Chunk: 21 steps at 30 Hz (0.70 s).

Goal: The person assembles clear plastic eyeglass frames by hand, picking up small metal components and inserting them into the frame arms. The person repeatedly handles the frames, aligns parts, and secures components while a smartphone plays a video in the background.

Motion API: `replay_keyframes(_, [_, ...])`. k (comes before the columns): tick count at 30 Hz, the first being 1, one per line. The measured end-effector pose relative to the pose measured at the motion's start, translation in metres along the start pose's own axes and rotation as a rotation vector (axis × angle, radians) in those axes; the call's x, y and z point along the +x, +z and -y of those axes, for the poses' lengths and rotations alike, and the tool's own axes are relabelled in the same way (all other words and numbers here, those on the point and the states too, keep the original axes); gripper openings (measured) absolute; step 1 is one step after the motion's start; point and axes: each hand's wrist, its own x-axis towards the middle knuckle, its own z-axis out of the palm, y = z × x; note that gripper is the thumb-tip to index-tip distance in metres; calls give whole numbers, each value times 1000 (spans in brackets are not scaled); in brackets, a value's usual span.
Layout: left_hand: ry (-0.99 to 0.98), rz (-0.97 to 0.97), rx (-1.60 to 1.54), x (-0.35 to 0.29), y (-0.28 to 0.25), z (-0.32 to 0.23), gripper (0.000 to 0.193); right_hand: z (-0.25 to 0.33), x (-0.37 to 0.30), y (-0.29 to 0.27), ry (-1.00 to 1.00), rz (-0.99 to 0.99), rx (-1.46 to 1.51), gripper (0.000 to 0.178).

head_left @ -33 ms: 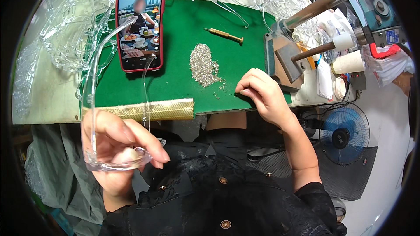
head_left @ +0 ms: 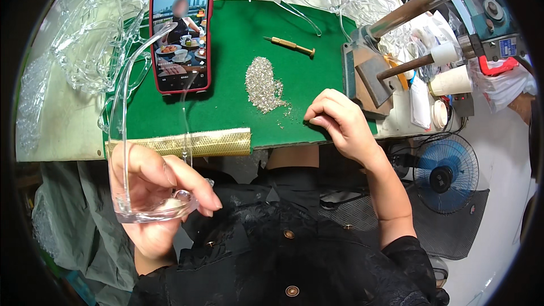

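One glasses frame [head_left: 152,215] I see pinched in the left hand [head_left: 145,169]; the right hand [head_left: 340,120], fingertips together, contents unclear, is near one glittering pile [head_left: 262,86].

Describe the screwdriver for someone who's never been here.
Start at the green mat, between the red-cased phone and the metal stand. Beyond the heap of tiny silvery bits lies a slim, brass-coloured screwdriver, its flat capped end toward the stand. Unlike the broad golden strip at the mat's near edge, it's a thin rod.

Glossy clear plastic glasses [head_left: 150,216] at eight o'clock; at twelve, glittering metallic bits [head_left: 262,86], smooth brassy screwdriver [head_left: 290,46], matt green mat [head_left: 226,73].
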Motion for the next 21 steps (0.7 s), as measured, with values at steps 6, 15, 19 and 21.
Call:
replay_keyframes(6, [-82, -97, 60, -4, 8, 4, 82, -2, 1, 0, 14, 14, -19, 17])
replay_keyframes(15, [-72, -92, 162, -5, 14, 17, 95, 9, 1, 15, 133, -136, -109, 21])
replay_keyframes(19, [-48, -106, 179, -4, 14, 22, 96, 15, 4, 21, 96, -157, -249, 22])
replay_keyframes(21, [-46, -124, 200, -5, 15, 21, 97, 13, 3, 21, 115, -169, -256, 22])
